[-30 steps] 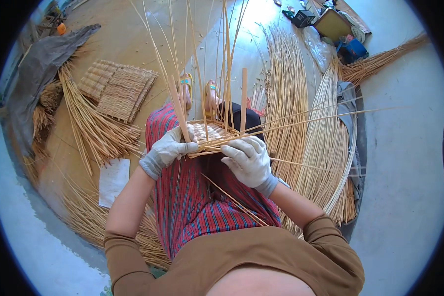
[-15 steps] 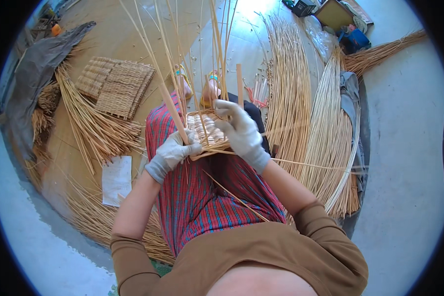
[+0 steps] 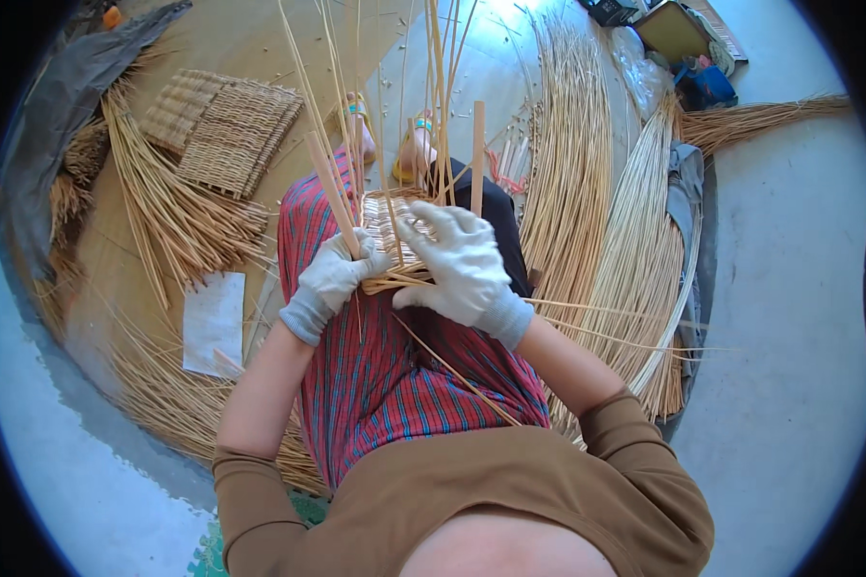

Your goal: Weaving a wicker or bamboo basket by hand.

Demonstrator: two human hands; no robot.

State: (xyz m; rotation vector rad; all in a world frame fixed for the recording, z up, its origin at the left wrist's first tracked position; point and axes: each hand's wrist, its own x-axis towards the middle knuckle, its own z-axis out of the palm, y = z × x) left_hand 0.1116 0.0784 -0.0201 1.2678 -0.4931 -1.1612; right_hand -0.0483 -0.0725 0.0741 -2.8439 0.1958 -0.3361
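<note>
**Basket [image 3: 383, 219] Held Above Lap [image 3: 438, 406]**

Head view: it lies between the left hand [image 3: 339, 274], which grips the near-left corner at a flat stake [image 3: 331, 188], and the right hand [image 3: 464, 267], arched over the near-right side, its hold unclear.

Wicker basket [image 3: 383, 219]: ridged weave, slight sheen. Work gloves [image 3: 467, 267]: matt, knitted cuffs [image 3: 507, 319]. Plaid cloth [image 3: 433, 409]: matt, creased. Plastic bag [image 3: 638, 73]: glossy, crinkled. Woven mats [image 3: 231, 137]: rough, matt.

Tan weaving [image 3: 380, 221], red plaid cloth [image 3: 443, 412] (blue-lined)
</note>
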